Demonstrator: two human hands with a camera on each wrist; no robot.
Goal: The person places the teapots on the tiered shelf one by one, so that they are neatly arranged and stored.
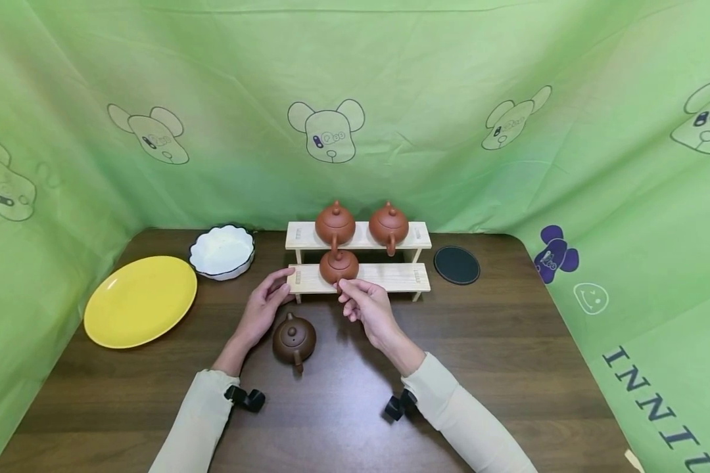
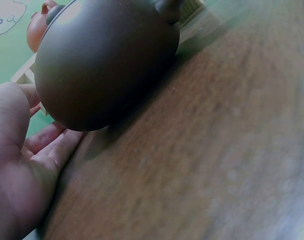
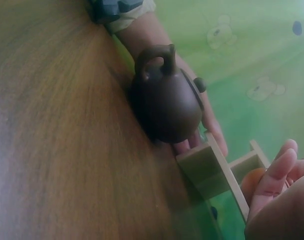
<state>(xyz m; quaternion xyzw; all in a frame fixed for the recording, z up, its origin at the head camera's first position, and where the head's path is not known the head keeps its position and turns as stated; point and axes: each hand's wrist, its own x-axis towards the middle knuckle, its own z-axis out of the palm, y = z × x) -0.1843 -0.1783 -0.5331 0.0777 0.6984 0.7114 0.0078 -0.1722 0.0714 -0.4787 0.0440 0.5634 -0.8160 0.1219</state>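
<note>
A two-tier wooden display stand point(image 1: 390, 278) stands at the back of the table. My left hand point(image 1: 262, 310) holds the left end of its lower shelf, thumb in front and fingers at the far side. On that shelf sits a reddish-brown teapot point(image 1: 338, 264), spout toward the back. My right hand point(image 1: 371, 313) pinches its handle, which the fingers mostly hide. Two similar teapots, a left one point(image 1: 334, 226) and a right one point(image 1: 388, 226), rest on the upper shelf. A dark brown teapot point(image 1: 294, 339) stands on the table between my forearms, close to my left hand.
To the left lie a yellow oval plate point(image 1: 142, 302) and a white scalloped dish point(image 1: 222, 251) with a dark rim. A round black coaster point(image 1: 457, 265) lies right of the stand. Green printed cloth point(image 1: 414, 164) hangs behind and beside the wooden table point(image 1: 509, 368).
</note>
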